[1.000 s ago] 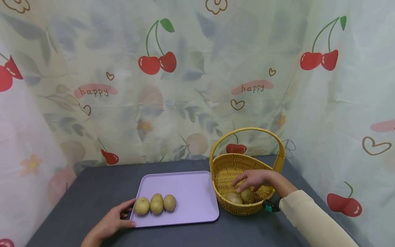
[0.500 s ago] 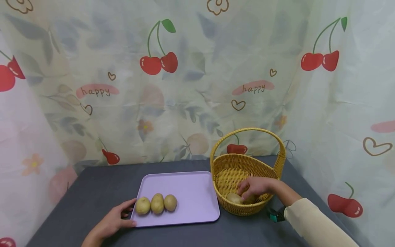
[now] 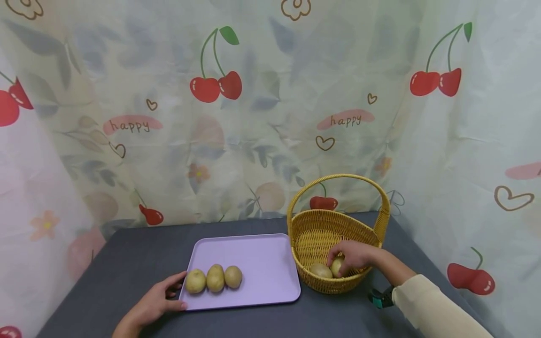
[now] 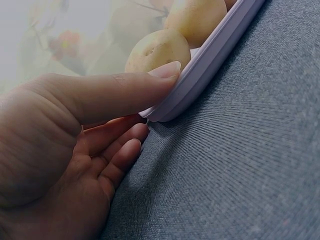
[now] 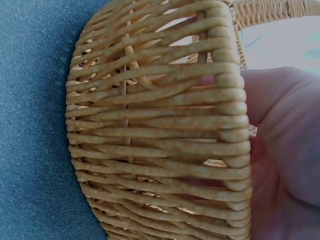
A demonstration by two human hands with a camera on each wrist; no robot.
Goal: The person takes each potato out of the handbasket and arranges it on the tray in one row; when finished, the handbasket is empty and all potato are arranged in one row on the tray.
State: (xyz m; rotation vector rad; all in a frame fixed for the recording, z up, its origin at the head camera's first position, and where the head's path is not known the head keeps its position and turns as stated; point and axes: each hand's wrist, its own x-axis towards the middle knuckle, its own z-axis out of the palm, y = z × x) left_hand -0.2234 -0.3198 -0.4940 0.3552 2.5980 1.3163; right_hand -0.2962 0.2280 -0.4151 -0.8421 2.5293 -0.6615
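Cloth (image 3: 143,253), dark grey, covers the surface in front of the person I am watching, and a cherry-print curtain (image 3: 270,117) hangs beyond its far edge. On the left, the left hand (image 3: 148,303) grips a flat lilac tray (image 3: 266,263) at its near left corner, thumb over the rim and fingers against the outer side. Close to that corner, three potatoes sit in a row: a round potato (image 3: 196,281), a longer potato (image 3: 215,278) and a smaller potato (image 3: 233,277).

Just beside the tray's right edge stands an upright wicker basket (image 3: 314,284) with a tall handle (image 3: 343,177); whether it touches the tray, I cannot tell. By the basket's near edge lies a loose potato (image 3: 320,270). Right of it, inside the rim, the right hand (image 3: 355,254) pinches another potato (image 3: 336,266); whether that one is off the bottom is unclear. The hands are well apart. A cream sleeve (image 3: 427,300) covers the right forearm.

Several things could go wrong. A smooth, rounded skin might slip from a fingertip hold and drop back against its neighbour. Lifted too low, the potato or the knuckles might knock the basket's rim and drag it into the tray. Should the left hand tilt its corner, the row could roll, since the tray's rim looks low.
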